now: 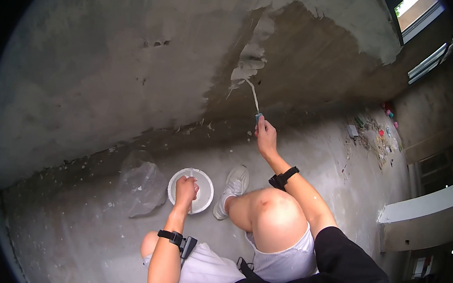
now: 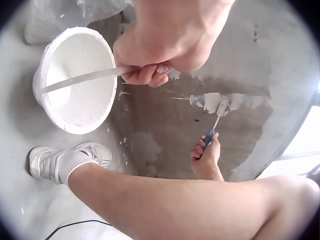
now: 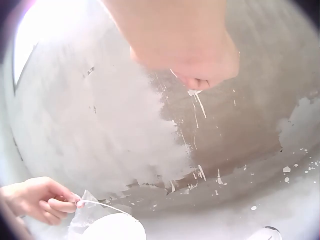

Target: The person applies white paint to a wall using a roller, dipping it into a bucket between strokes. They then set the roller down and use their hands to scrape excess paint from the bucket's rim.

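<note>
My right hand (image 1: pixel 267 137) grips the blue handle (image 2: pixel 209 137) of a putty knife, its fingers wrapped round it. The knife's white-smeared blade (image 2: pixel 222 106) is at the wall, by the lower end of a fresh putty streak (image 1: pixel 253 55). My left hand (image 1: pixel 185 190) holds the pale strap handle (image 2: pixel 82 78) of a white bucket (image 1: pixel 208 198), fingers curled round the strap. Whitish residue coats the bucket's rim and inside. In the right wrist view, my right hand (image 3: pixel 210 65) hides most of the knife.
A darker bare patch (image 1: pixel 309 57) of wall lies right of the streak. A clear plastic bag (image 1: pixel 141 188) sits left of the bucket. White drips spot the floor along the wall. Debris (image 1: pixel 376 141) is heaped farther right. My shoe (image 1: pixel 235 182) is beside the bucket.
</note>
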Demonstrator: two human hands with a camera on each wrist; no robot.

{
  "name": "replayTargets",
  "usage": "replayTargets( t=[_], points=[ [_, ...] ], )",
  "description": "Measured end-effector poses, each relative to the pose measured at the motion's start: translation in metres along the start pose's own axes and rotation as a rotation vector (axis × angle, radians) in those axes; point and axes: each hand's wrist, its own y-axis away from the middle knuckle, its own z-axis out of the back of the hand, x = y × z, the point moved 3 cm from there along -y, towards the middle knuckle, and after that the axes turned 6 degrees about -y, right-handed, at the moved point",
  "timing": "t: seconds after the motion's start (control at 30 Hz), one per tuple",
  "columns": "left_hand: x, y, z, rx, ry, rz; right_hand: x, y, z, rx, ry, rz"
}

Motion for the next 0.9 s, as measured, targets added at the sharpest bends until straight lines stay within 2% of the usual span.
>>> replayTargets(
  t=[0.1, 0.2, 0.23, 0.4, 0.6, 0.67, 0.8, 0.9],
  points=[
    [-0.001, 0.001, -0.004, 0.001, -0.002, -0.010, 0.025, -0.010, -0.010, -0.008, -0.157, 0.078],
    [-0.002, 0.002, -0.009, 0.014, -0.042, -0.025, 0.045, -0.016, -0.022, 0.072, -0.279, -0.056],
    [-0.003, 0.002, -0.011, 0.020, -0.079, -0.036, 0.052, -0.016, -0.024, 0.072, -0.276, -0.054],
    [-0.003, -0.001, -0.013, 0.032, -0.154, -0.103, 0.088, -0.016, -0.046, 0.292, -0.481, -0.161],
    [-0.006, 0.001, -0.013, 0.015, -0.163, -0.122, 0.151, -0.031, -0.051, 0.268, -0.563, -0.091],
    [-0.006, 0.002, -0.013, 0.031, -0.172, -0.100, 0.159, -0.034, -0.053, 0.277, -0.568, -0.099],
    [-0.004, 0.003, -0.013, 0.027, -0.182, -0.093, 0.145, -0.025, -0.050, 0.312, -0.524, -0.150],
    [-0.005, 0.004, -0.012, 0.020, -0.202, -0.085, 0.105, -0.020, -0.047, 0.337, -0.440, -0.186]
  ],
)
